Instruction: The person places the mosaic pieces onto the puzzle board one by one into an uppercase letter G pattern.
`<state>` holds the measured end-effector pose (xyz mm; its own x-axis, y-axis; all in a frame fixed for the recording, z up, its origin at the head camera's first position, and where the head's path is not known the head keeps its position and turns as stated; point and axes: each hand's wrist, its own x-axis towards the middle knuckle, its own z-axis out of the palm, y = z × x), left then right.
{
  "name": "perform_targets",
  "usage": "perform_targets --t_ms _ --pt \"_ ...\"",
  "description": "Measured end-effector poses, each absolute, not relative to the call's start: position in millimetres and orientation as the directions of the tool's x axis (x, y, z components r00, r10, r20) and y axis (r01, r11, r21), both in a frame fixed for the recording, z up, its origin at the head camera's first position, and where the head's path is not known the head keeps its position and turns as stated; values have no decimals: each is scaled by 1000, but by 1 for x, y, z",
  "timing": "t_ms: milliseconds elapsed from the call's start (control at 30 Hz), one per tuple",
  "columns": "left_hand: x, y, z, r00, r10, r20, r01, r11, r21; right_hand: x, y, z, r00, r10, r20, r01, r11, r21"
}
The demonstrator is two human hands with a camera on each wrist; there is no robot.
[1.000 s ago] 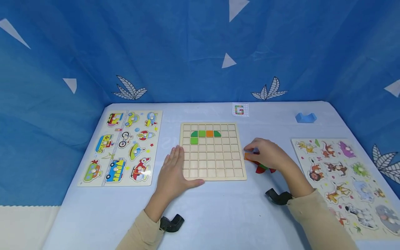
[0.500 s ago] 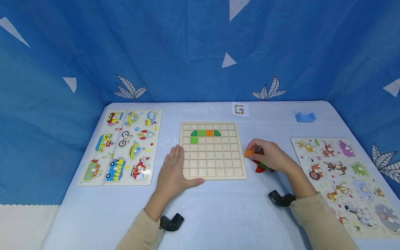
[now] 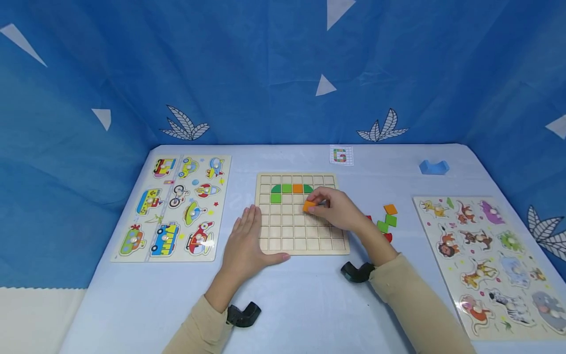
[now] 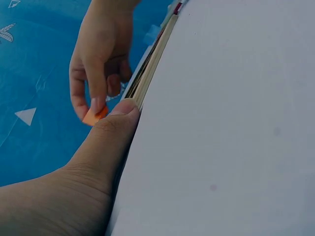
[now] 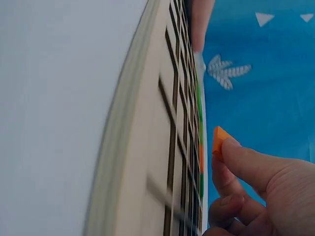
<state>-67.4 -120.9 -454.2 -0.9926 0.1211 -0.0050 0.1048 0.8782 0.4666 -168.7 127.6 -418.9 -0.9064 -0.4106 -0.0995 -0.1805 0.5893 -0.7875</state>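
A wooden grid board [image 3: 298,231] lies mid-table, with green and orange tiles set along its second row and a light green tile [image 3: 276,198] below the row's left end. My left hand [image 3: 245,241] rests along the board's left edge, fingers straight, thumb at the front edge. Above the board, my right hand [image 3: 336,209] pinches an orange square tile [image 3: 308,206] between thumb and finger. In the right wrist view this orange tile [image 5: 219,140] is held clear of the board's surface. The left wrist view shows my left thumb [image 4: 110,130] against the board's edge.
Loose green, orange and red tiles [image 3: 391,220] lie right of the board, partly behind my right forearm. A vehicle puzzle [image 3: 170,209] is at left, an animal puzzle [image 3: 486,260] at right. A pattern card [image 3: 341,155] and a blue block [image 3: 434,167] lie at the back.
My right hand has picked the orange tile from the loose pile and carried it left over the board. More of the pile shows now. My left hand has stayed in place.
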Motion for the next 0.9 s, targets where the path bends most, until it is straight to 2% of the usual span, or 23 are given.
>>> perform_targets --t_ms 367,900 --pt "-67 -120 -453 -992 123 -7 106 887 448 -173 69 -424 -873 -483 -65 -248 555 -794" --pt "-67 -122 -455 -992 130 -1 115 887 447 -170 52 -424 -862 -507 -2 -397 679 -617"
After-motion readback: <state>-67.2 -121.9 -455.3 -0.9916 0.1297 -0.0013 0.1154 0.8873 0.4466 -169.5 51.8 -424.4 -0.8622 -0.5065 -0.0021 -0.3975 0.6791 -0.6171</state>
